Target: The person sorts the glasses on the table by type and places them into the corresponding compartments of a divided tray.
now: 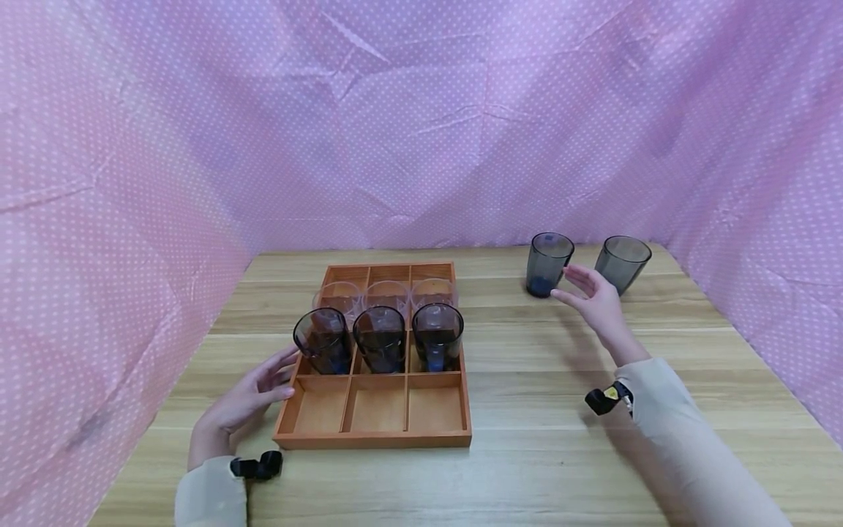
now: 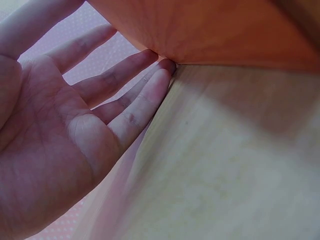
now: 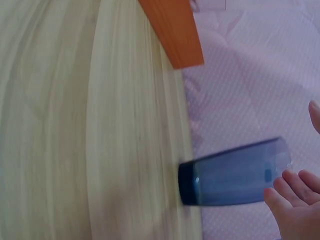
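Note:
My left hand (image 1: 246,402) rests against the left side of a wooden divided tray (image 1: 372,441), fingers extended along its outer wall; the left wrist view shows the fingertips (image 2: 157,82) at the wall's lower edge. In the tray stand three dark glasses, one left (image 1: 323,342), one middle (image 1: 380,340) and one right (image 1: 437,338). Three clear glasses (image 1: 386,296) are behind them. My right hand (image 1: 596,304) is beside an upright dark tinted glass (image 1: 549,263), thumb and fingers spread toward its right side. Whether the fingertips touch it, I cannot tell.
Another dark glass (image 1: 622,263) stands behind the right hand, near the table's back right. The tray's front row of compartments (image 1: 375,410) holds nothing. Pink dotted cloth (image 1: 421,146) hangs around the wood-grain table (image 1: 520,454).

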`<state>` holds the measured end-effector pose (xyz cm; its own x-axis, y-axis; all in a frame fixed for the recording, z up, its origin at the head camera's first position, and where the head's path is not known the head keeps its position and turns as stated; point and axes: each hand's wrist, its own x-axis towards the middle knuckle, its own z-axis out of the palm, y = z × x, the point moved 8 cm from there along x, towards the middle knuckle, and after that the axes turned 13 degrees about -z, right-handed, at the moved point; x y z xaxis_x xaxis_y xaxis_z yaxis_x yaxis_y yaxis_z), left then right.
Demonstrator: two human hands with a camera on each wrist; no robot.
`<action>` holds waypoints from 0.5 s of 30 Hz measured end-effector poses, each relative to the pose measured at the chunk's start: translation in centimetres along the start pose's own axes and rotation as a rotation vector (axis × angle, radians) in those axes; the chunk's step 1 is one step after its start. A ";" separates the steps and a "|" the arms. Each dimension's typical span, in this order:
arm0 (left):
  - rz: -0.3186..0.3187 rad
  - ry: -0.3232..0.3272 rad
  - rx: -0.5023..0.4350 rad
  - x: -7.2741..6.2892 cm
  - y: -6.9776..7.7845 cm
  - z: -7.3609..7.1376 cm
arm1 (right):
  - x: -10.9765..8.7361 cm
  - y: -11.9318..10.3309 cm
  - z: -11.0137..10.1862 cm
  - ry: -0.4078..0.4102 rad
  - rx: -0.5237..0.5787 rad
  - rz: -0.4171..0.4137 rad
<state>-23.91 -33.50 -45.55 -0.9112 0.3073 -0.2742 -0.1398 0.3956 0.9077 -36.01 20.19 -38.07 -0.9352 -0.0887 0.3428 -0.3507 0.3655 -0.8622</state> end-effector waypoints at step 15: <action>0.008 -0.004 0.004 0.0 0.1 0.0 | 3.3 2.4 -1.0 0.017 -0.039 0.066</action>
<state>-23.92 -33.46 -45.50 -0.9107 0.3138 -0.2686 -0.1312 0.3969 0.9084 -39.94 21.67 -38.67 -0.9550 -0.0478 0.2926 -0.2862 0.4057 -0.8680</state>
